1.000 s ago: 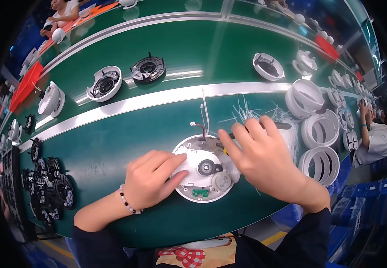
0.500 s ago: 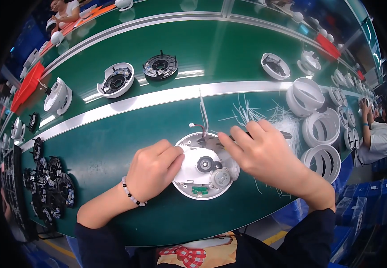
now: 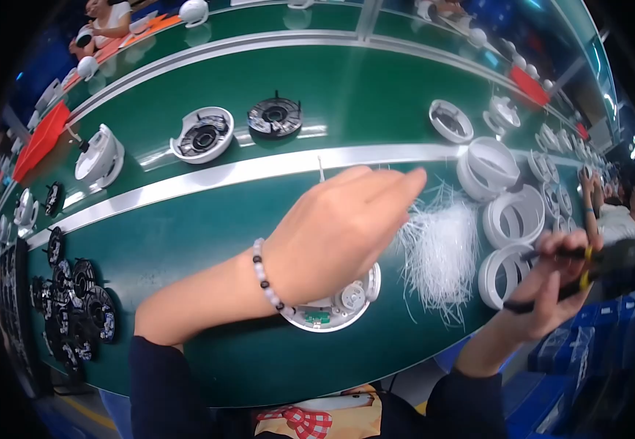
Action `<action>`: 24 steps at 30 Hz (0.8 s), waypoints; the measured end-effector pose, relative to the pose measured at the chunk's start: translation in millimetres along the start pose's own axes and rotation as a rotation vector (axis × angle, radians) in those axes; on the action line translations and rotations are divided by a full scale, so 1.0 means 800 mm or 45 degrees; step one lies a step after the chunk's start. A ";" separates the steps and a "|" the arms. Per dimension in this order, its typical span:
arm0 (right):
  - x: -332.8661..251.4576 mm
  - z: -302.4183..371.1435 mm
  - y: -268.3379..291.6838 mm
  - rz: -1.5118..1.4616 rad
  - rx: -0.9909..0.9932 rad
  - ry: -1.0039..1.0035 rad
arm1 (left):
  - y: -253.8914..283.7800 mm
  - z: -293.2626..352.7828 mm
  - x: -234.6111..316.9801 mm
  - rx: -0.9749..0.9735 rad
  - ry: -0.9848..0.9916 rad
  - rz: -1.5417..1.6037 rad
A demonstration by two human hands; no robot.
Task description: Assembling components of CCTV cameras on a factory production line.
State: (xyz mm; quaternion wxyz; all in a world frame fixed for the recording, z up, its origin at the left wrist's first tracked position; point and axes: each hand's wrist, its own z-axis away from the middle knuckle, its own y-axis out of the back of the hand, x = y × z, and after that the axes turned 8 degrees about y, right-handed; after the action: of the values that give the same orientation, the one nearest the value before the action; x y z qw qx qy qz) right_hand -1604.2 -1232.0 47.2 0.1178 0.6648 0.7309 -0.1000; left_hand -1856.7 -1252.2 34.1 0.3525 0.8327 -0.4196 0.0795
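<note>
My left hand (image 3: 339, 227), with a beaded bracelet at its wrist, stretches rightward across a round white housing (image 3: 325, 325). Its fingers extend to the upper edge of a pile of thin white plastic ties (image 3: 442, 252); its thumb is hidden, and I see nothing held. The hand covers most of the housing, leaving its lower rim, a small green circuit board (image 3: 317, 317) and a round motor (image 3: 352, 295) in sight. Off to the right, my right hand (image 3: 551, 293) is closed around pliers (image 3: 570, 254) with black and yellow handles, blurred by motion.
Several white rings (image 3: 511, 212) stand right of the ties. Black round parts (image 3: 83, 314) are heaped at the left. Beyond a metal rail (image 3: 259, 167) lie a white shell (image 3: 204, 135) and a black disc (image 3: 275, 117). Blue bins (image 3: 581, 329) stand lower right; other people work farther off.
My left hand has left the housing's left side and crossed over it toward the ties. My right hand has swung away to the right with the pliers. The view has shifted slightly.
</note>
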 end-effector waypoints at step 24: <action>0.015 0.158 -0.129 -0.227 -1.568 -0.381 | -0.131 -0.091 -0.277 -0.002 1.633 1.365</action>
State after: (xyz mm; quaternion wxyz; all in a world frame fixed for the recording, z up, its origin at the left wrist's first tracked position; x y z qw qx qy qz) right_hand -1703.4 -1268.9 -77.8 0.5702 0.3909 0.6825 0.2371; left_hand -1906.4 -1020.1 -61.3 0.4379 0.3136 -0.4770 0.6946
